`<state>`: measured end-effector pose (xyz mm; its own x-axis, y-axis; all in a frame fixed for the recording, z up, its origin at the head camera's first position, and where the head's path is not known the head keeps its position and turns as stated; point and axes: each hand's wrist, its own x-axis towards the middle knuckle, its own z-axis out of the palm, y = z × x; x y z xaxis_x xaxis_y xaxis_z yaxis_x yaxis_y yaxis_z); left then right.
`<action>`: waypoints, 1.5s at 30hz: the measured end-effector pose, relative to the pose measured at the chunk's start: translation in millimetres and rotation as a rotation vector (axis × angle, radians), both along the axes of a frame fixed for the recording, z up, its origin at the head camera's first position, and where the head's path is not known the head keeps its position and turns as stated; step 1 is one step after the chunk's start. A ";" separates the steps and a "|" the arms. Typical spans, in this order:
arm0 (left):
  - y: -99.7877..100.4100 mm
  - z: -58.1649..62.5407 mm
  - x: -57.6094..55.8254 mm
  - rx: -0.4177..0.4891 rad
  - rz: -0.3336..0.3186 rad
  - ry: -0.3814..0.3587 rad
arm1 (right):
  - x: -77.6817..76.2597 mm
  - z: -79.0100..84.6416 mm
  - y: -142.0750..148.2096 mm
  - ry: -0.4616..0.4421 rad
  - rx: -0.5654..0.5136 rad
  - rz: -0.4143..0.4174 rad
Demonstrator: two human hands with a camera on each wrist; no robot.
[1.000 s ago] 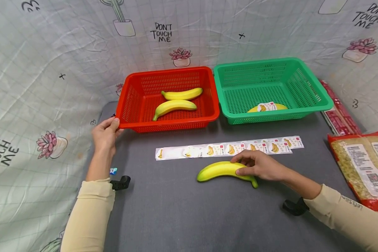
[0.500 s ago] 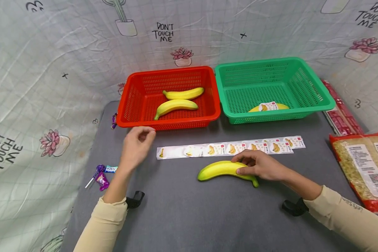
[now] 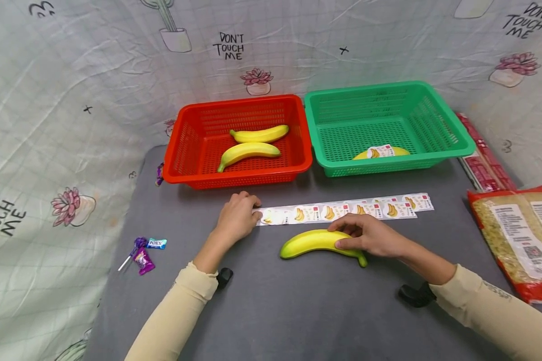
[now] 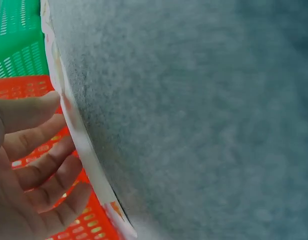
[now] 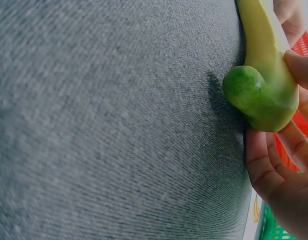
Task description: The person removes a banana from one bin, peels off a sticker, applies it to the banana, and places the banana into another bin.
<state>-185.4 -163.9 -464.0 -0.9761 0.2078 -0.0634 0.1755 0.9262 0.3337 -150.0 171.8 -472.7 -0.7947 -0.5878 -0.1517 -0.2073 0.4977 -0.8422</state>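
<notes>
Right hand (image 3: pixel 372 235): grips the banana (image 3: pixel 309 242) near its stem, probably steadying it.
Banana: lies on the table (image 3: pixel 271 311) beside the strip (image 3: pixel 315 212), seemingly for easy reach.
Left hand (image 3: pixel 237 214): fingers bent at the strip's left end; whether pinching, cannot tell.

1. Hidden by the left hand (image 3: pixel 238 216) in the head view: the left end of the strip (image 3: pixel 329 212).
2. Covered by the right hand (image 3: pixel 368 236) in the same view: part of the banana (image 3: pixel 313 241) near its stem.
3. Cut off in the right wrist view: the banana's far end at the top, the right hand at the right edge.
4. Cut off in the head view: both sleeves (image 3: pixel 176 311) and the bag (image 3: pixel 492 240).
5. Behind the green basket's (image 3: pixel 433 123) front wall: the lower part of the labelled banana (image 3: pixel 361 155).
6. Blurred in the left wrist view: print on the strip.
7. Too small to read: the bag's fine lettering.
</notes>
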 end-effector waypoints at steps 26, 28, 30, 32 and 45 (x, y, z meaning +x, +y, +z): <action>-0.1 2.7 -8.5 0.073 -0.001 -0.021 | 0.7 1.0 0.0 0.004 -0.014 -0.011; -1.0 3.5 -8.9 0.088 -0.002 -0.025 | 1.3 0.5 0.3 0.015 -0.014 -0.009; -1.8 4.1 -9.5 0.114 -0.001 -0.031 | 1.8 0.0 0.6 0.027 -0.012 -0.006; -2.8 4.3 -10.2 0.141 -0.001 -0.040 | 2.2 -0.3 1.1 0.032 -0.014 -0.005; -9.1 11.6 -14.5 0.287 -0.021 -0.114 | -36.3 28.8 -6.5 0.119 0.033 -0.105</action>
